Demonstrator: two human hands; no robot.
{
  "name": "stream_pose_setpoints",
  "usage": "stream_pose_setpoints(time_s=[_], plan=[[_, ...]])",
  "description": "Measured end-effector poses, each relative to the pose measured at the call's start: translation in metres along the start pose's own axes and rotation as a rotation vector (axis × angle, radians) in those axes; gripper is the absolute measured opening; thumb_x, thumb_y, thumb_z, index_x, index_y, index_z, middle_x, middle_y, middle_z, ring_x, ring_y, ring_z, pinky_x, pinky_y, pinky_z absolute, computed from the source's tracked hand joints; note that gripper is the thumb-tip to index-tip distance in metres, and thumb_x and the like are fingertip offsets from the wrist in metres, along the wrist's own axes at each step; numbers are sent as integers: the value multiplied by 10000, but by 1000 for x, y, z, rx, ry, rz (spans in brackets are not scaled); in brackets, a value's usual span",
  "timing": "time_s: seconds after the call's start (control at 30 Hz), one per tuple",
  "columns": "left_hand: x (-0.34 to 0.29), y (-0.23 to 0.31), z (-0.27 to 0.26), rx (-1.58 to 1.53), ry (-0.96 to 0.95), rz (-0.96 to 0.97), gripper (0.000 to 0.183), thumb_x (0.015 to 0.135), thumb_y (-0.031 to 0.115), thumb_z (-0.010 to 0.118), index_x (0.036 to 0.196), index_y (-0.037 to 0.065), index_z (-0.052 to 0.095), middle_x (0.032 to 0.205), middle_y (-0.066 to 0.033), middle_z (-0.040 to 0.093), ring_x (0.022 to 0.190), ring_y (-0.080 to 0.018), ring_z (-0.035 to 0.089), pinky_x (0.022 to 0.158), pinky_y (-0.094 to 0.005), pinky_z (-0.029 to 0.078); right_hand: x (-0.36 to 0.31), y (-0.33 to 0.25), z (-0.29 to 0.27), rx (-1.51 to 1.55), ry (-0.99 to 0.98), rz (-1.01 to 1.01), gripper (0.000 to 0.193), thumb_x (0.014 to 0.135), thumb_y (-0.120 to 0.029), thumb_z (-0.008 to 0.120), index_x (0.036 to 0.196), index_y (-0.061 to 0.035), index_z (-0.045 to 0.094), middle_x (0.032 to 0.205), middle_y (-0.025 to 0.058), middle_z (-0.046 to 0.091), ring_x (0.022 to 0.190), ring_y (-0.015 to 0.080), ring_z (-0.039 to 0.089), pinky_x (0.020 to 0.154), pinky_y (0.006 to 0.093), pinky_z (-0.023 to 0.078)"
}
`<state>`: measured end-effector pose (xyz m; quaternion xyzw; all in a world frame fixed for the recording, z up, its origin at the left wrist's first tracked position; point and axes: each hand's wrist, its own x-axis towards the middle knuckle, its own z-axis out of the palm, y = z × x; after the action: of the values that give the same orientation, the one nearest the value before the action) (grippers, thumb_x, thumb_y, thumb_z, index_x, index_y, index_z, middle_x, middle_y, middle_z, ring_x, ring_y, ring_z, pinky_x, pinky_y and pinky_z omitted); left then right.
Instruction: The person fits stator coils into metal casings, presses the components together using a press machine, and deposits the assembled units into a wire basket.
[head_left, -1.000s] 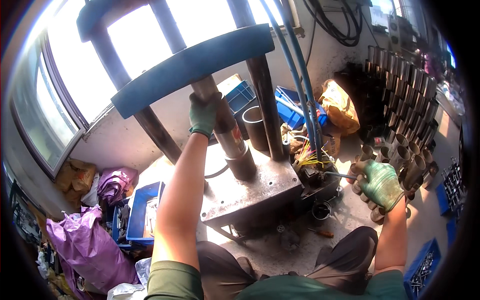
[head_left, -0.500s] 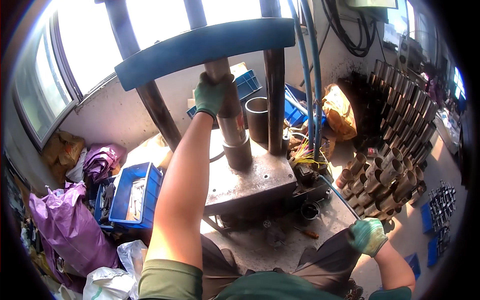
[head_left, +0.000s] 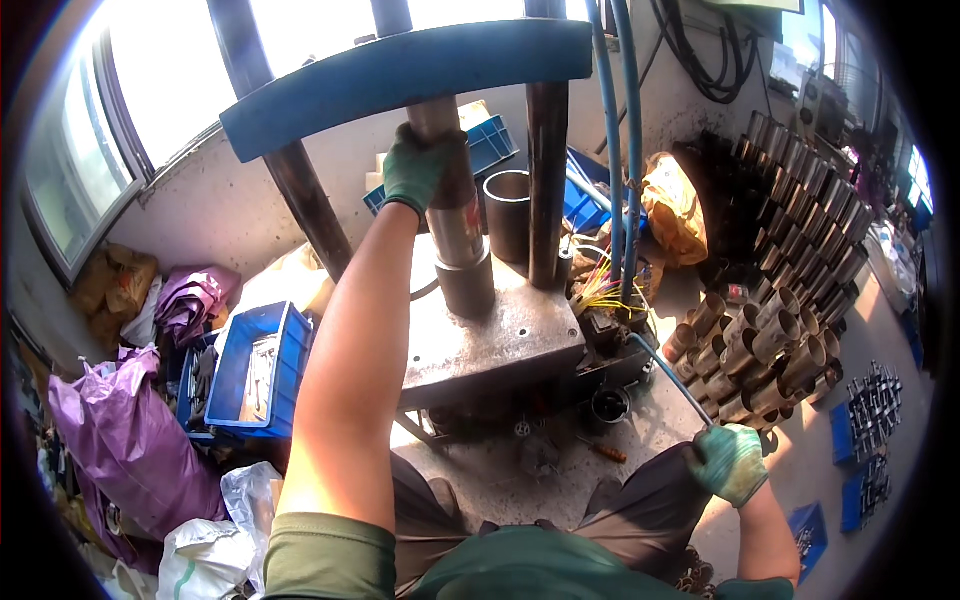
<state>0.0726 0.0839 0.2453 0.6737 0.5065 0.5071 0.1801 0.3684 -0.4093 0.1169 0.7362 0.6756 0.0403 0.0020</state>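
My left hand (head_left: 413,170), in a green work glove, is wrapped around the upper part of a steel cylinder (head_left: 458,236) standing upright in a press. The cylinder's lower end sits in a wider metal sleeve (head_left: 466,287) on the steel press table (head_left: 500,345). Just above the glove, the round press ram (head_left: 434,117) comes down from below the curved blue crossbeam (head_left: 410,75). Low at the right, my gloved right hand (head_left: 732,464) is closed on the end of a long lever (head_left: 672,372). The far side of each grip is hidden.
A wider tube (head_left: 508,215) stands behind the sleeve, beside a press column (head_left: 546,185). Coloured wires (head_left: 600,280) and blue hoses (head_left: 630,150) are at the right. Several steel tubes (head_left: 780,335) are stacked beyond the lever. A blue crate (head_left: 262,375) and purple sack (head_left: 130,435) lie left.
The whole view has shifted slightly, so the press and floor appear a little higher and further left. Both hands keep their grips on the cylinder and lever.
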Motion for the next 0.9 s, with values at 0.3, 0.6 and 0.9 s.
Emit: stream_pose_setpoints(time_s=[0.3, 0.6, 0.9], plan=[[-28, -6, 3, -42, 24, 34, 776, 796, 537, 863, 1335, 36, 616, 1210, -239, 751, 1142, -388, 732, 992, -437, 572, 2, -6, -3, -4, 19, 43, 354, 902, -366, 699, 735, -57, 739, 735, 180, 704, 719, 383, 711, 692, 497, 567], [-21, -18, 11, -23, 54, 84, 767, 811, 587, 848, 1275, 21, 621, 1157, -253, 754, 1109, -411, 732, 947, -461, 577, 2, -5, -1, -7, 36, 58, 368, 910, -370, 701, 727, -54, 744, 732, 183, 703, 723, 388, 714, 681, 486, 568], [-15, -30, 10, 10, 69, 109, 775, 821, 605, 846, 1260, 13, 606, 1130, -253, 745, 1085, -406, 724, 937, -452, 565, 7, -7, 3, 48, 68, 57, 366, 900, -364, 708, 720, -47, 736, 731, 189, 701, 715, 390, 710, 672, 487, 561]])
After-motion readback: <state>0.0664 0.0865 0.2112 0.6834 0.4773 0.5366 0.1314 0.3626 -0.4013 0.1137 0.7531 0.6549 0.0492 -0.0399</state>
